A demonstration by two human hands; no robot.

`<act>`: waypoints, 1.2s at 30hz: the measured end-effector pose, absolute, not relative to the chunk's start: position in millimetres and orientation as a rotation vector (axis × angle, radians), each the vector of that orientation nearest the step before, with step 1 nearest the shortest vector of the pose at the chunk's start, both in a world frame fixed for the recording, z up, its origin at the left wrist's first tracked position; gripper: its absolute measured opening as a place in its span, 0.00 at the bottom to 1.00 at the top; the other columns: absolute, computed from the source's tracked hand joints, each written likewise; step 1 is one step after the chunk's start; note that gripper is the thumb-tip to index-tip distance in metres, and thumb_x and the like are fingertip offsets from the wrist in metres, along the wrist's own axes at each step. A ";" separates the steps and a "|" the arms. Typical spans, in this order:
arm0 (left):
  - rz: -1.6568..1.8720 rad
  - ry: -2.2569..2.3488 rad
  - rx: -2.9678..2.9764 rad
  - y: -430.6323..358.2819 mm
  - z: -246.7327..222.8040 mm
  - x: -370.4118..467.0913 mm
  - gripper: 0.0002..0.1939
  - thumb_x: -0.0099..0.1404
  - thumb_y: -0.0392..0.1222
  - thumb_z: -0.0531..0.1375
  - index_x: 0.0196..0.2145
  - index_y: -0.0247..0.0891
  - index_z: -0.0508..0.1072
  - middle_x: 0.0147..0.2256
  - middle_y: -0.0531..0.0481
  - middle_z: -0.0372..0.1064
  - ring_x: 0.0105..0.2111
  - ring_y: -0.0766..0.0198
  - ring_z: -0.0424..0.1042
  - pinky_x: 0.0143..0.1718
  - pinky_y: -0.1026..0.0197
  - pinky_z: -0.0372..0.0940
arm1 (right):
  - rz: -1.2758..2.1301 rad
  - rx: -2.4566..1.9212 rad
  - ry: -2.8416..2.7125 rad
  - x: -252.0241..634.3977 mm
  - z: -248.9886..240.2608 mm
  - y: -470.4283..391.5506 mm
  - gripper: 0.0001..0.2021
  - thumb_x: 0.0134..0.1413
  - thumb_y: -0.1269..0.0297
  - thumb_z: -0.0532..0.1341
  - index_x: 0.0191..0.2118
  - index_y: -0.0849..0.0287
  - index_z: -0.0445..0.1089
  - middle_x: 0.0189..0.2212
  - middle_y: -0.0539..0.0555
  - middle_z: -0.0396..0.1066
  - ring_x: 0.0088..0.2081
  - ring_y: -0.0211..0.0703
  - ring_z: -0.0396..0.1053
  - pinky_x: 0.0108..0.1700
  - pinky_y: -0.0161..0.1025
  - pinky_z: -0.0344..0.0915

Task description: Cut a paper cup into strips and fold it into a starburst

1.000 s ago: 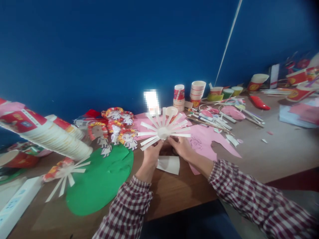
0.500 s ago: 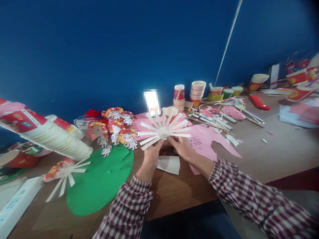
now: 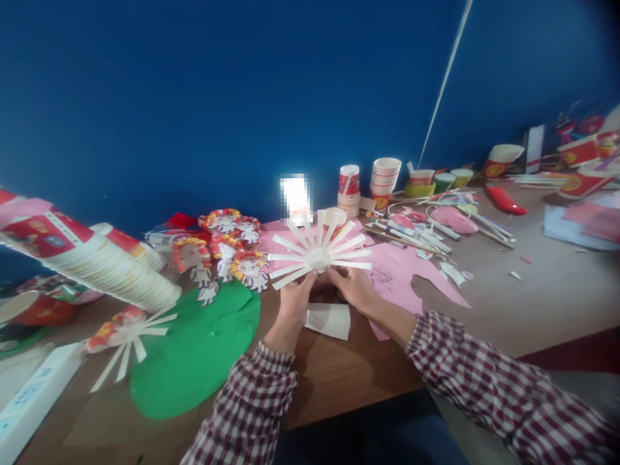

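A paper cup cut into strips fans out like a white sun, its round base toward me. My left hand pinches its lower edge with thumb and fingers. From the other side my right hand grips the same edge, the two thumbs close together. Below the hands lies a pale piece of paper on the brown table. Pink paper with dark drawn lines spreads behind and to the right. A second cut cup with splayed strips rests at the left, partly over a green paper disc.
A tall stack of paper cups leans at the left, beside a white power strip. Lion-like paper figures lie behind the disc. More stacked cups, pens and sticks and a red stapler-like object stand or lie to the right.
Almost nothing differs. Both hands keep hold of the cut cup in the same place, and the view has shifted very slightly.
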State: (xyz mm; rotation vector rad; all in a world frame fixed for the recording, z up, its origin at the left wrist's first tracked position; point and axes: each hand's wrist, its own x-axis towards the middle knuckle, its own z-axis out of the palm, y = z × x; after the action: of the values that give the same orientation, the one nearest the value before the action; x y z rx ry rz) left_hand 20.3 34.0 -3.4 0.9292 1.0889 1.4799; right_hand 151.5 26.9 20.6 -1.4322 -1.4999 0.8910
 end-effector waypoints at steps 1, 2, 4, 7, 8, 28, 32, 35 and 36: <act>1.473 1.096 0.916 34.2 -4.7 19.9 0.22 0.47 0.43 0.67 0.40 0.32 0.73 0.37 0.43 0.75 0.43 0.55 0.72 0.49 0.51 0.64 | 0.896 -1.424 -1.499 151.5 20.7 26.9 0.13 0.52 0.58 0.55 0.30 0.59 0.73 0.23 0.51 0.74 0.31 0.45 0.71 0.32 0.36 0.64; 1.464 1.102 0.908 34.4 -5.9 19.5 0.23 0.47 0.43 0.68 0.41 0.32 0.72 0.38 0.43 0.75 0.43 0.54 0.72 0.49 0.51 0.64 | 0.901 -1.417 -1.497 151.4 20.8 26.8 0.13 0.52 0.58 0.55 0.30 0.59 0.73 0.23 0.51 0.74 0.31 0.45 0.71 0.32 0.36 0.64; 1.457 1.110 0.899 34.6 -7.2 18.8 0.24 0.48 0.44 0.68 0.42 0.32 0.72 0.40 0.42 0.74 0.44 0.54 0.72 0.49 0.50 0.64 | 0.909 -1.413 -1.495 151.3 21.4 26.5 0.13 0.52 0.58 0.55 0.29 0.59 0.73 0.23 0.52 0.74 0.30 0.45 0.71 0.32 0.36 0.64; 1.478 1.096 0.908 34.2 -4.8 18.7 0.24 0.48 0.43 0.68 0.43 0.33 0.72 0.41 0.41 0.74 0.45 0.54 0.72 0.49 0.50 0.64 | 0.903 -1.439 -1.510 151.2 22.2 25.9 0.13 0.52 0.58 0.55 0.29 0.59 0.73 0.24 0.52 0.74 0.31 0.45 0.72 0.33 0.37 0.64; 1.485 1.084 0.919 33.8 -3.1 18.9 0.23 0.48 0.43 0.68 0.42 0.33 0.72 0.40 0.41 0.74 0.45 0.54 0.72 0.49 0.50 0.64 | 0.897 -1.453 -1.518 151.3 22.3 25.9 0.12 0.53 0.58 0.55 0.30 0.58 0.73 0.25 0.52 0.75 0.32 0.46 0.72 0.34 0.38 0.65; 1.427 1.058 0.823 29.7 5.5 20.0 0.23 0.46 0.43 0.69 0.39 0.31 0.73 0.35 0.42 0.75 0.38 0.52 0.75 0.43 0.50 0.69 | 0.929 -1.389 -1.565 151.8 20.7 27.2 0.12 0.53 0.58 0.56 0.32 0.60 0.74 0.31 0.55 0.77 0.35 0.47 0.73 0.35 0.38 0.66; 1.448 1.013 0.840 29.8 6.2 20.1 0.23 0.46 0.41 0.69 0.40 0.31 0.73 0.36 0.42 0.75 0.39 0.53 0.74 0.45 0.50 0.67 | 0.949 -1.306 -1.566 151.9 18.2 28.4 0.13 0.54 0.59 0.56 0.32 0.61 0.74 0.31 0.55 0.77 0.35 0.46 0.73 0.37 0.38 0.67; 1.459 1.025 0.866 30.2 6.2 18.9 0.22 0.46 0.42 0.69 0.39 0.30 0.73 0.38 0.41 0.75 0.38 0.54 0.75 0.45 0.50 0.67 | 0.924 -1.310 -1.583 152.8 19.2 28.0 0.13 0.54 0.58 0.56 0.34 0.61 0.74 0.32 0.55 0.77 0.36 0.46 0.73 0.38 0.39 0.67; 1.450 1.026 0.871 30.2 6.6 18.2 0.22 0.47 0.42 0.69 0.39 0.30 0.72 0.38 0.41 0.75 0.37 0.55 0.75 0.44 0.51 0.67 | 0.910 -1.332 -1.588 153.1 19.9 27.5 0.13 0.55 0.58 0.56 0.34 0.60 0.74 0.33 0.55 0.77 0.37 0.47 0.73 0.39 0.39 0.67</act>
State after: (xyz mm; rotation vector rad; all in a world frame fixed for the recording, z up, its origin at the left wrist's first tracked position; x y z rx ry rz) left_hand 18.2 30.2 6.6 0.8708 1.0261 1.4501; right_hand 153.1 27.5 19.9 -1.3318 -1.5884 0.9100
